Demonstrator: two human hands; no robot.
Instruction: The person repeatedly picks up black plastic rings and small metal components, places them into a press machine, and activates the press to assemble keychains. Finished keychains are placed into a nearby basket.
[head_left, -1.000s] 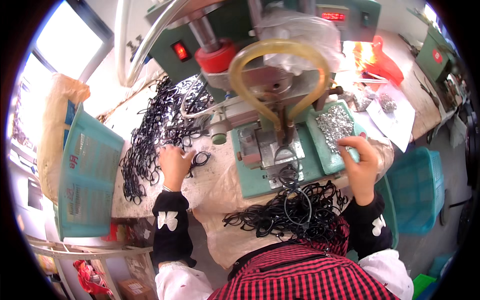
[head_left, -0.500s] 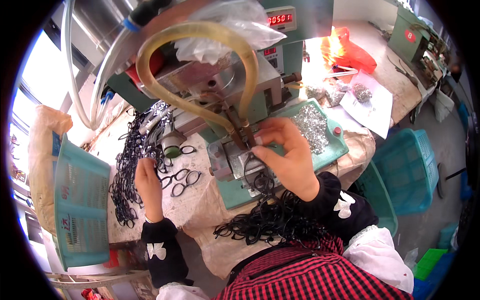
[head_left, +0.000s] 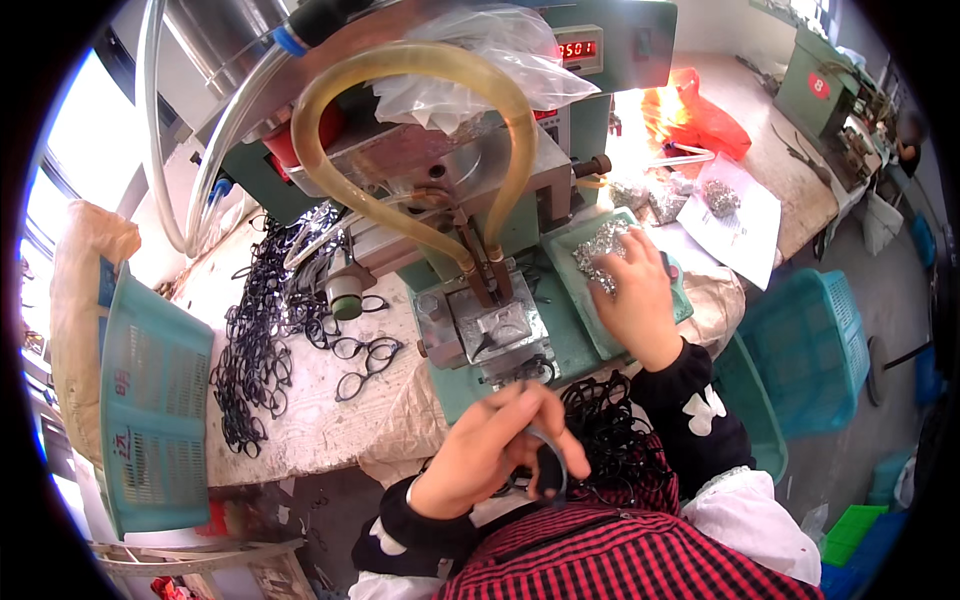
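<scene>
My left hand [head_left: 500, 445] is low in front of my lap, its fingers curled round a black eyeglass frame [head_left: 550, 472] that is partly hidden by them. Out to the right, my right hand [head_left: 640, 300] reaches over a green tray [head_left: 590, 318], fingers apart, with the tips among small silvery metal pieces [head_left: 600, 245]. Between the hands stands the machine's metal work block [head_left: 500, 325], below two upright copper-brown jaws [head_left: 485, 275]. On my lap lies a heap of black eyeglass frames [head_left: 610, 440], close to my left hand.
More black eyeglass frames [head_left: 255, 340] spread over the table's left side, next to a teal basket [head_left: 155, 400]. A yellowish hose [head_left: 525, 130] loops above the work block. Bags of metal pieces [head_left: 665, 200] and a red plastic bag [head_left: 715, 125] lie at the back right. Another teal basket [head_left: 815, 350] stands on the right.
My right hand has left the eyeglass frame at the machine's jaws and moved right to the tray. My left hand has come from the left-hand frames to my lap, now holding an eyeglass frame.
</scene>
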